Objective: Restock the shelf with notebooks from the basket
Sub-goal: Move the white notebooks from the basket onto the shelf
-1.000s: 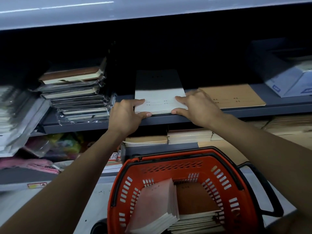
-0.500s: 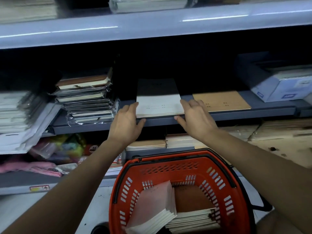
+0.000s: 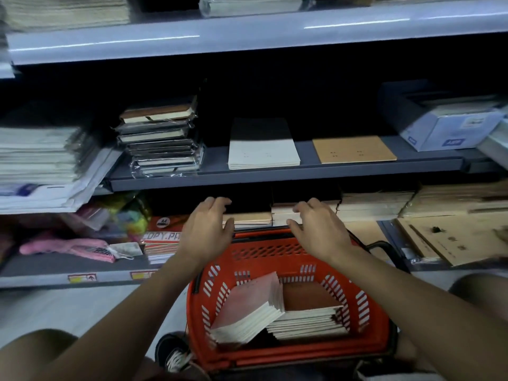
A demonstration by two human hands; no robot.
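Grey metal shelf [image 3: 275, 176] spans the view, mid tier carrying several stacks. Far left: tall pile of paper and plastic-sleeved pads [image 3: 41, 160], overhanging the edge. Next to it, a stack of shrink-wrapped hardcover notebooks [image 3: 162, 138], brown cover on top. Centre: small stack of white-covered notebooks [image 3: 262, 149] lying flat, front edge near the shelf lip, no hand on it. Just to its right, apart from it, a tan kraft notebook [image 3: 353, 148], also flat. Far right: blue-and-white box [image 3: 450, 127].

Red plastic shopping basket [image 3: 275, 248] sits below, in front of the lower tier. Inside: pink-covered notebook stack [image 3: 247, 309] tilted, leaning over a flat stack of brown-covered notebooks [image 3: 308, 312].

Lower tier: copy paper ream [image 3: 162, 235] and a pink item [image 3: 68, 247] at left, tan notebook piles [image 3: 371, 204] at right.

Left hand [image 3: 206, 232] and right hand [image 3: 320, 229] both above the basket's far rim, below the mid tier. Fingers loosely spread, slightly bent, holding nothing; both released.
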